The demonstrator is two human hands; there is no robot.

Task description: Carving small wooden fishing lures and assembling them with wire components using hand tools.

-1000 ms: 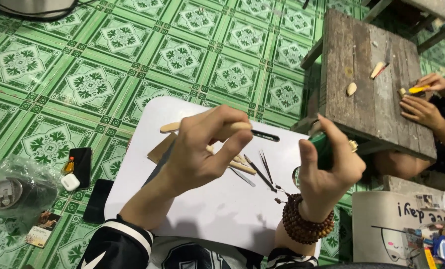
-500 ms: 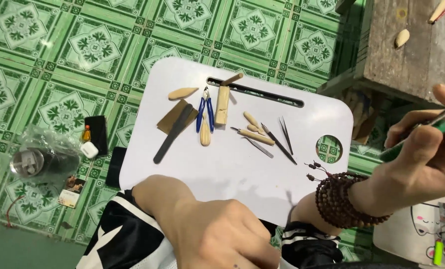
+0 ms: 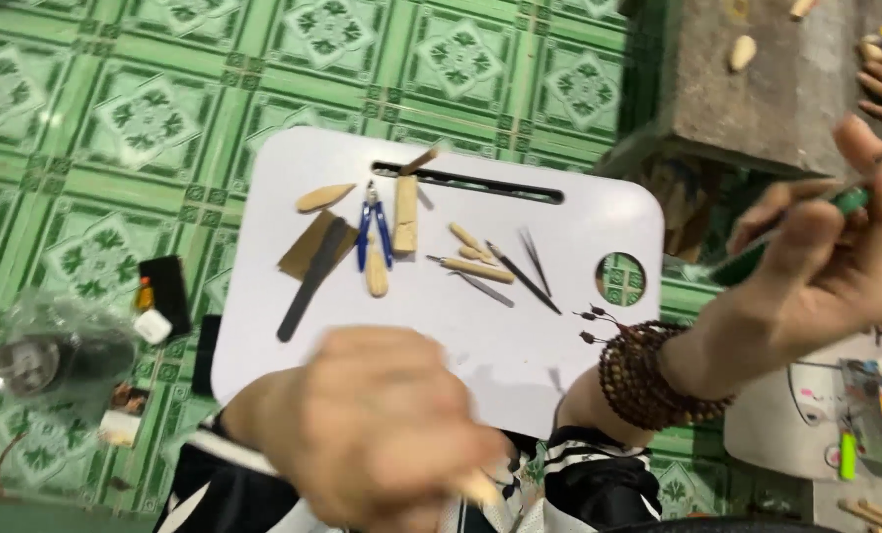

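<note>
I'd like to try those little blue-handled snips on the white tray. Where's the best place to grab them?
Take the blue-handled snips by the two blue arms, mid-length, pinching across them from above. They lie flat with their tip pointing away from the person, and the wood pieces close on the right probably make the left side the freer approach.

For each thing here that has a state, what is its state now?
left hand: closed around a pale wooden piece, blurred
right hand: gripping a green tool
blue snips: lying flat, blades closed
white lap tray: flat on the floor
bead bracelet: worn on right wrist
</note>
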